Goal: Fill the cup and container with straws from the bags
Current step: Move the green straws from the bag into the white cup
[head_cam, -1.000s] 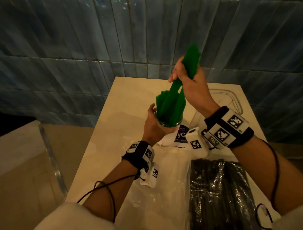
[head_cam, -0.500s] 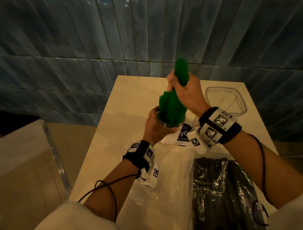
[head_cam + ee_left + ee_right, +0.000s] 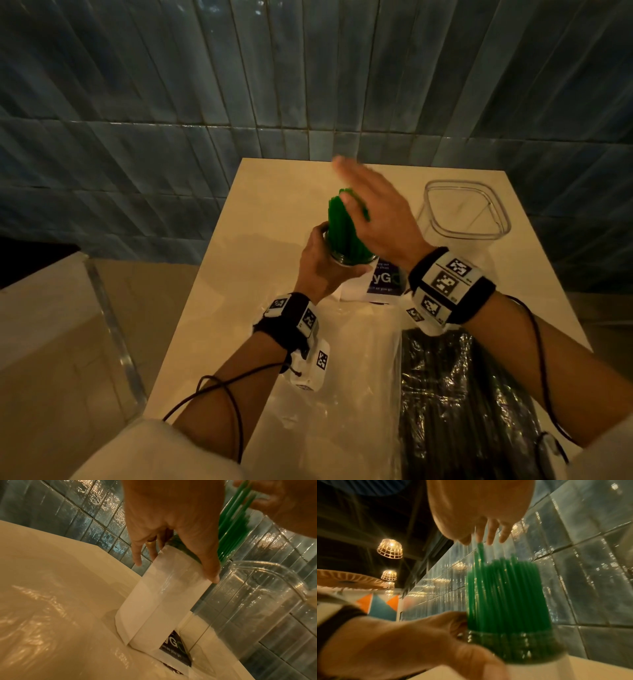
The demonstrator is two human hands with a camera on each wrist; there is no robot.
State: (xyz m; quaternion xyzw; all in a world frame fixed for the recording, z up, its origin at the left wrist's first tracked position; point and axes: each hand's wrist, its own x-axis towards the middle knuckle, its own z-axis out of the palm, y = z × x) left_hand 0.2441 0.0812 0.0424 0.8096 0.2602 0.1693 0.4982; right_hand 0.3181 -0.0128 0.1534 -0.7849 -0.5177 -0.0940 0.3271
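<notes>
Left hand (image 3: 323,260) grasps the cup (image 3: 513,646) of green straws (image 3: 346,229) on the worktop (image 3: 219,274); right hand (image 3: 380,212), its grip released, rests flat on their tips.

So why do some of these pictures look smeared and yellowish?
Head view: dim warm light, right hand motion-blurred. Right wrist view: left hand and green straws smeared, ceiling lamps flaring. Left wrist view: glare streaks the table.

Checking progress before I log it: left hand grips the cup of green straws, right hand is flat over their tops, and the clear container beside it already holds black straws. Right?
Not quite. The clear container is empty, as the head view shows; the black straws lie bagged on the table. The rest holds: the left hand grips the cup of green straws, the right hand flat over their tops.
</notes>
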